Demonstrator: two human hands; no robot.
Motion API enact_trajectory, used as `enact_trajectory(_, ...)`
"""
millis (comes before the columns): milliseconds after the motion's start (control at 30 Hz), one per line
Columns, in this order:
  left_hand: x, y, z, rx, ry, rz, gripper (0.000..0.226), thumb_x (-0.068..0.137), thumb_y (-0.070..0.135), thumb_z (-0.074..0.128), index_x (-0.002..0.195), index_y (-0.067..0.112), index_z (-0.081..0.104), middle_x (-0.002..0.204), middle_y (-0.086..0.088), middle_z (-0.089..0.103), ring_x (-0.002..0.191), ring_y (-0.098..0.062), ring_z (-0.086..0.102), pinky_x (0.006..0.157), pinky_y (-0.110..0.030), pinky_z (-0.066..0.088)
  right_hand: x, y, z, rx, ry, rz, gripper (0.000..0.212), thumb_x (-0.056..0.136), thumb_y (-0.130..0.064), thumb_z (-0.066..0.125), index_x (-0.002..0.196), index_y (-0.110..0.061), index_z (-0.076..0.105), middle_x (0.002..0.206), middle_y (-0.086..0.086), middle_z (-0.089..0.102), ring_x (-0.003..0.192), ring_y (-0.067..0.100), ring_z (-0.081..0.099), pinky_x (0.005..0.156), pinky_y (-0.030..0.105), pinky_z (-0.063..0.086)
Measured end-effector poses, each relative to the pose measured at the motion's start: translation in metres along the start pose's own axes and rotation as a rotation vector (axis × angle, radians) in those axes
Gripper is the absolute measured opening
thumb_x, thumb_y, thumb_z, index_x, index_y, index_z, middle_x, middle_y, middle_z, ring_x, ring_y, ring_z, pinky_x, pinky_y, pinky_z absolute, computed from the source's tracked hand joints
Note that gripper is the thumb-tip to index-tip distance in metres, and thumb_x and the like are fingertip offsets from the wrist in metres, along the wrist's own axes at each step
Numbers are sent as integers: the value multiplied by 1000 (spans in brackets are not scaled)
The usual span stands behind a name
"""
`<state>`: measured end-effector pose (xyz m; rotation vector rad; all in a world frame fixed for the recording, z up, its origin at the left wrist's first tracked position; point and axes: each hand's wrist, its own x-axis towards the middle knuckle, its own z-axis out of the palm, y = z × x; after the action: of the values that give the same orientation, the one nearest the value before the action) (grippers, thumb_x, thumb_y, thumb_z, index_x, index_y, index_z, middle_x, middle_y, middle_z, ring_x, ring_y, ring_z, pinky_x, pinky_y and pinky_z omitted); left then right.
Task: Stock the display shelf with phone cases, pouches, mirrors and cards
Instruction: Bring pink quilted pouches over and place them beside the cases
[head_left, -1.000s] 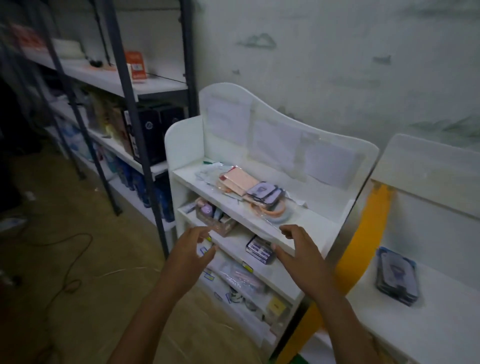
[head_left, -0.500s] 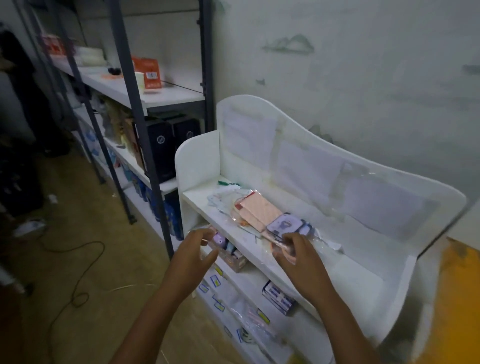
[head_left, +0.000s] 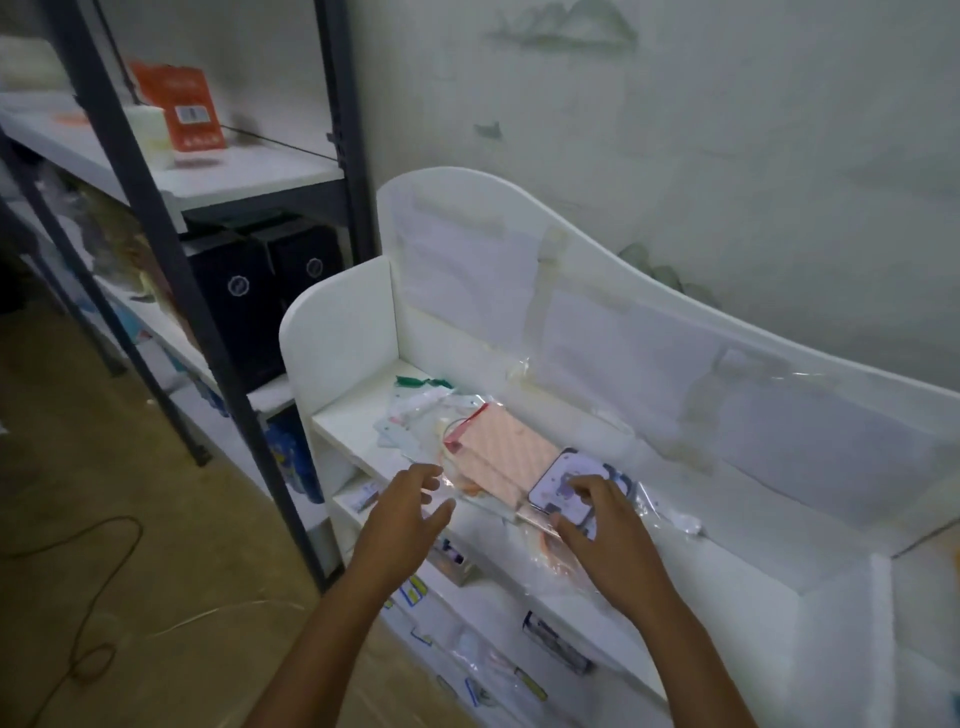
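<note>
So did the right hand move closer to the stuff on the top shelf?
Yes. The right hand went forward over the white shelf's front edge onto the phone case.

Pouch (head_left: 501, 457) on display shelf (head_left: 353, 421), left of phone case (head_left: 563, 486).

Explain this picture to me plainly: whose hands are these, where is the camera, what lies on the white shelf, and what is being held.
No machine here: a person wears a camera on the head, looking down at their own bare hands. The white display shelf carries a pink pouch, clear plastic packets and a pale phone case on its top tier. The right hand grips that phone case with curled fingers. The left hand hovers open near the shelf's front edge, holding nothing. Lower tiers hold more small packaged goods, too blurred to name.
</note>
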<state>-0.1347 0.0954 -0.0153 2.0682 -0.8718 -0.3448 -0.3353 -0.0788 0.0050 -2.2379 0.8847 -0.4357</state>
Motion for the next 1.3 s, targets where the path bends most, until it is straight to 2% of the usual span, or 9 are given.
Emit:
enact_trajectory(300, 92, -19, 17, -7, -218, -2, 44, 90, 32, 66, 132, 23, 52, 115, 6, 61, 100, -10, 60, 90, -29, 50, 53, -7, 19, -41, 127, 123, 39, 89, -35, 68, 123, -26, 50, 115, -14, 51, 106, 7, 50, 90, 21, 36)
enact_trajectory(633, 124, -23, 38, -83, -324, -67, 47, 93, 21, 62, 139, 15, 52, 127, -4, 61, 116, -18, 58, 92, -21, 41, 62, -2, 29, -41, 201, 265, 39, 89, -35, 67, 124, -25, 50, 118, -8, 52, 107, 9, 51, 93, 21, 36)
enact_trajectory(733, 129, -17, 41, -192, -245, -101, 40, 90, 13, 65, 130, 12, 58, 108, -1, 59, 105, -17, 62, 94, -34, 50, 62, 0, 29, -31, 216, 277, 39, 89, -37, 67, 123, -27, 49, 118, -9, 52, 108, 9, 52, 92, 22, 38)
enact_trajectory(833, 130, -11, 44, -321, -201, -90, 22, 89, 1, 62, 93, 23, 60, 81, 7, 56, 72, 4, 59, 71, -22, 51, 61, 0, 27, -33, 242, 294, 39, 90, -35, 67, 124, -26, 49, 117, -11, 52, 107, 9, 53, 91, 22, 38)
enact_trajectory(900, 135, -7, 48, -400, -190, -90, 28, 89, 2, 62, 98, 28, 61, 93, 7, 65, 80, 7, 63, 67, -12, 50, 60, -1, 24, -28, 267, 291, 40, 90, -35, 67, 124, -25, 50, 116, -11, 52, 107, 10, 53, 93, 24, 41)
enact_trajectory(967, 140, -6, 56, -456, -236, -113, 43, 88, 8, 66, 127, 23, 55, 121, -6, 61, 98, -9, 65, 76, -20, 54, 59, -2, 22, -25, 278, 290, 40, 90, -36, 67, 124, -25, 50, 115, -11, 52, 106, 10, 53, 95, 28, 44)
enact_trajectory(1033, 144, -4, 65, -426, -305, -141, 59, 88, 17, 68, 142, 23, 44, 134, -18, 51, 101, -23, 63, 79, -28, 53, 57, -1, 20, -28, 287, 294, 40, 90, -37, 66, 124, -25, 50, 115, -11, 51, 105, 10, 54, 94, 28, 46)
enact_trajectory(1167, 145, 2, 73, -432, -326, -188, 62, 90, 23, 66, 146, 26, 38, 147, -12, 32, 105, -26, 59, 87, -47, 54, 51, 4, 18, -36, 305, 275, 38, 90, -38, 67, 122, -29, 49, 114, -12, 53, 104, 8, 55, 88, 23, 44)
enact_trajectory(1300, 143, 2, 67, -448, -232, -145, 56, 89, 18, 68, 140, 24, 45, 147, -4, 34, 101, -22, 60, 75, -31, 55, 49, 6, 18, -32, 298, 283, 40, 90, -36, 66, 124, -27, 49, 116, -10, 54, 104, 8, 56, 87, 20, 41)
